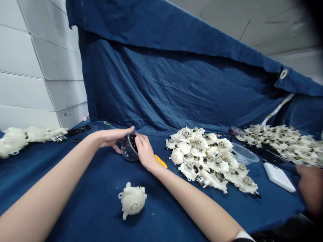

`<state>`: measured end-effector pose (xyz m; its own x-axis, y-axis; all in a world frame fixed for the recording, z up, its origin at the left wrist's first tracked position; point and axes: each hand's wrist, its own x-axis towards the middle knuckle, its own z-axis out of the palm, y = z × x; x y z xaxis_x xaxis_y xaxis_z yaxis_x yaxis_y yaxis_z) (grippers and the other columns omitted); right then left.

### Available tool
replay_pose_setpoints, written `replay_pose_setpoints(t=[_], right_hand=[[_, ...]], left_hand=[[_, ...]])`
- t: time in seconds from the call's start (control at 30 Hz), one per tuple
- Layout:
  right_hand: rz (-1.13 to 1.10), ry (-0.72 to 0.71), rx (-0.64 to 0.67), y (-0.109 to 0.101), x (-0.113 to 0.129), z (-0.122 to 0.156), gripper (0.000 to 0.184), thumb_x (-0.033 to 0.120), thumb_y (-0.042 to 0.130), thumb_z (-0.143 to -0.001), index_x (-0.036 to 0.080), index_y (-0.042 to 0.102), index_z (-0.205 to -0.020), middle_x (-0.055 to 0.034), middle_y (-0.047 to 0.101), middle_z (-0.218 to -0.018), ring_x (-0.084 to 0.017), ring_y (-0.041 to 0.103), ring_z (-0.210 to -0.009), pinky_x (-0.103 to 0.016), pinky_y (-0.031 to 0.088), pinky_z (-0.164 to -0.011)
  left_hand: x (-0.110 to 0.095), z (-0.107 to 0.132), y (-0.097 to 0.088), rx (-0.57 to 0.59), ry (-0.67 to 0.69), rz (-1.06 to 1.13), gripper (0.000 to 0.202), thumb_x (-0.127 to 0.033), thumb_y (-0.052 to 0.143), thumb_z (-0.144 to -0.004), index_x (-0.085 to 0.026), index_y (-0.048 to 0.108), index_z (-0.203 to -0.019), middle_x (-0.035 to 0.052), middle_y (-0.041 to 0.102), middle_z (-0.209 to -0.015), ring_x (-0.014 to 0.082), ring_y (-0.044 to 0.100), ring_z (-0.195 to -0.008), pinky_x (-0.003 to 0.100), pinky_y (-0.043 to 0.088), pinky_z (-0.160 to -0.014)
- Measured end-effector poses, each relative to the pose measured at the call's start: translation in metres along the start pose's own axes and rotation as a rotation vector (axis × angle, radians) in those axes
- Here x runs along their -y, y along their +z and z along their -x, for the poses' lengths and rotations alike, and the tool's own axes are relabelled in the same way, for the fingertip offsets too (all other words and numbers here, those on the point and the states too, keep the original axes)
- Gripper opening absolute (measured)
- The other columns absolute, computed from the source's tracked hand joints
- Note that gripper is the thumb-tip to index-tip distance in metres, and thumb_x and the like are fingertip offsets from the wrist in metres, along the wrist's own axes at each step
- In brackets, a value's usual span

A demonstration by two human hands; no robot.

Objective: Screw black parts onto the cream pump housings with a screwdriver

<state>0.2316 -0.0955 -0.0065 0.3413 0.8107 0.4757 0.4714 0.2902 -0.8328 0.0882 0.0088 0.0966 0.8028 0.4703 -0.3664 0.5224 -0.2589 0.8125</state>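
A small clear plastic cup [128,150] with dark small parts inside is tipped on the blue cloth. My left hand [114,137] holds it from the left, thumb under and fingers over its rim. My right hand [145,150] has its fingertips pinched together at the cup's mouth; what they hold is too small to make out. A white plastic gear housing [132,200] lies alone on the cloth just in front of my arms. A yellow-orange object [160,161] shows from under my right wrist.
A heap of white housings with gears [210,158] lies right of my hands, beside a clear shallow bowl [243,153]. More housings [281,139] fill the far right, others [27,137] the far left. A white flat device [279,176] and another person's hand [311,188] are at right.
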Motion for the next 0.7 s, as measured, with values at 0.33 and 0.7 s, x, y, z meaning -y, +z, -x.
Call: replay_pose_setpoints(t=[0.33, 0.7], right_hand=[[-0.226, 0.262, 0.006, -0.012, -0.001, -0.020, 0.052, 0.053, 0.042, -0.104, 0.020, 0.070, -0.133, -0.0084, 0.062, -0.145, -0.025, 0.050, -0.139, -0.039, 0.031, -0.122], [-0.501, 0.501, 0.023, -0.018, -0.017, -0.026, 0.055, 0.058, 0.038, -0.103, 0.018, 0.072, -0.120, -0.0080, 0.079, -0.107, -0.024, 0.072, -0.101, -0.043, 0.053, -0.100]], left_hand=[[0.032, -0.019, 0.000, 0.173, 0.281, -0.030, 0.118, -0.041, 0.086, -0.068, -0.036, 0.017, -0.163, 0.0071, 0.042, -0.165, 0.0294, 0.045, -0.149, 0.041, 0.039, -0.124], [0.030, -0.032, 0.012, 0.001, 0.222, -0.075, 0.101, -0.051, 0.080, -0.075, -0.025, 0.027, -0.156, 0.0140, 0.055, -0.154, 0.0281, 0.055, -0.142, 0.038, 0.044, -0.118]])
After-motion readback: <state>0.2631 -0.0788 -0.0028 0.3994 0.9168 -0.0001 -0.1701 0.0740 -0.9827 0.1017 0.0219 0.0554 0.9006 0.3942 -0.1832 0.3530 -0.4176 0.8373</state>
